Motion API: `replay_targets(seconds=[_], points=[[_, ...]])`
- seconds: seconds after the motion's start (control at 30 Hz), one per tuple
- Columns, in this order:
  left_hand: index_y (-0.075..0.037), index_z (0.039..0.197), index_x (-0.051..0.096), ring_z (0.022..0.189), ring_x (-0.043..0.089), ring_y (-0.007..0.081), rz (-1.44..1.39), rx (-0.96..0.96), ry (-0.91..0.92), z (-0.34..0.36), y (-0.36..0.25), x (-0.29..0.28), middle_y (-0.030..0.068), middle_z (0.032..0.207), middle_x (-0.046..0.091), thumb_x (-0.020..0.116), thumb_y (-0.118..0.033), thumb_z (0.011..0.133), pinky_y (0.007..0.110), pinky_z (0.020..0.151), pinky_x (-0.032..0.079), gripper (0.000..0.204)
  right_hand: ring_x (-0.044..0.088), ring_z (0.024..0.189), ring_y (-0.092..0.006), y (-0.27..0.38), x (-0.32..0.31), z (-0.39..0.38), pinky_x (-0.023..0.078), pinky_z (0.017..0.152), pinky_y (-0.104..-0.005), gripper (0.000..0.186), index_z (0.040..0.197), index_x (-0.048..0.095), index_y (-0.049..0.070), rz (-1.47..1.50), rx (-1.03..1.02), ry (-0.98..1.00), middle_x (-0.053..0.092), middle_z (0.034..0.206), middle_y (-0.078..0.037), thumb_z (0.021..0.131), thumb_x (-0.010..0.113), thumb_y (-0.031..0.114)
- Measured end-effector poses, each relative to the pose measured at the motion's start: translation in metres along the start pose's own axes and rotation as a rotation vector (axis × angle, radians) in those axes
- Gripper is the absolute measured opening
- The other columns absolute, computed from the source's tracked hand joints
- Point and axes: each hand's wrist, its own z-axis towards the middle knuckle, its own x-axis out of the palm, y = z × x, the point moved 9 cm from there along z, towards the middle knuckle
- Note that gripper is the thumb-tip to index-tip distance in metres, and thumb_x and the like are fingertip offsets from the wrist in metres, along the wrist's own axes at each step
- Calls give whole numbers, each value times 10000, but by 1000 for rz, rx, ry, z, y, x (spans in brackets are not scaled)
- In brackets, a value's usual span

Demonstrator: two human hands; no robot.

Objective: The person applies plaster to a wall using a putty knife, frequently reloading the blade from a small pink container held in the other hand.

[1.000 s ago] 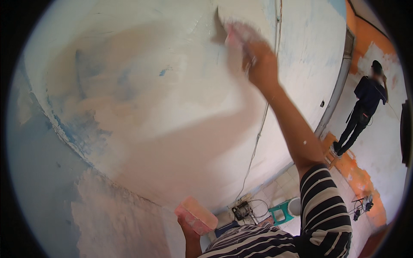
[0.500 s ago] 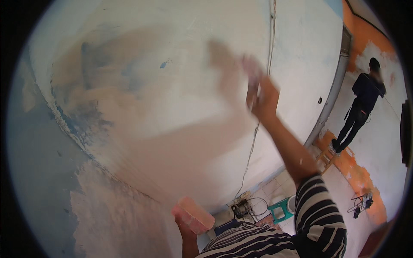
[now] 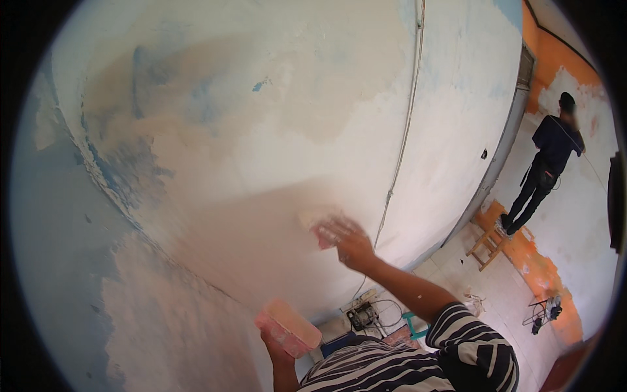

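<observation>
Scraper (image 3: 315,216) is gripped by the right hand (image 3: 351,243) at the wall (image 3: 287,147); pink tub (image 3: 289,328) is clasped lower by the left hand (image 3: 277,347). The cable (image 3: 390,193) could be snagged by a rightward stroke.

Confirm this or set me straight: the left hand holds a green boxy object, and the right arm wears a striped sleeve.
Wrong on colour: the boxy object in the left hand is pink, not green, as the head view shows. The right arm wears a striped sleeve.
</observation>
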Motion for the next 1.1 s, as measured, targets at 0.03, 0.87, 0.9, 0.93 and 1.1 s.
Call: replay_targets(seconds=[0.03,0.87,0.9,0.93,1.1], points=[[-116,1368,501,1113,609,274,-6,-14,-10,1,1,-8,70,1231,608,639,-669,851,483,893,549,769,477,1384,-226,0,-21,13,387,1127,-418,648,1361,602,236,11,3,-61,585,1416,-36,772,623,-33],[-161,1381,496,1131,607,265,-131,-131,108,1,2,11,53,1256,607,601,-669,892,486,921,545,712,669,1171,-297,-20,-186,146,548,893,-308,537,1248,636,-35,-29,-117,-696,653,1296,-217,780,443,-214],[-161,1381,496,1131,607,265,-138,-125,101,1,1,13,53,1256,607,601,-669,892,486,921,545,712,672,1166,-296,-19,-214,180,531,930,-310,503,1260,623,-39,-103,-104,-777,668,1272,-210,823,444,-213],[-143,1396,479,1157,596,276,-111,-92,89,2,-3,19,69,1284,595,598,-675,892,485,943,538,743,673,1159,-310,-22,-236,207,528,925,-307,469,1264,632,-3,-150,-128,-834,671,1268,-194,854,487,-179],[-123,1409,463,1173,592,281,-124,-111,48,-1,2,15,82,1295,588,594,-690,886,478,955,538,783,663,971,-402,-47,-223,263,535,823,-425,315,1166,688,77,-215,29,-608,695,1119,-179,865,623,11]])
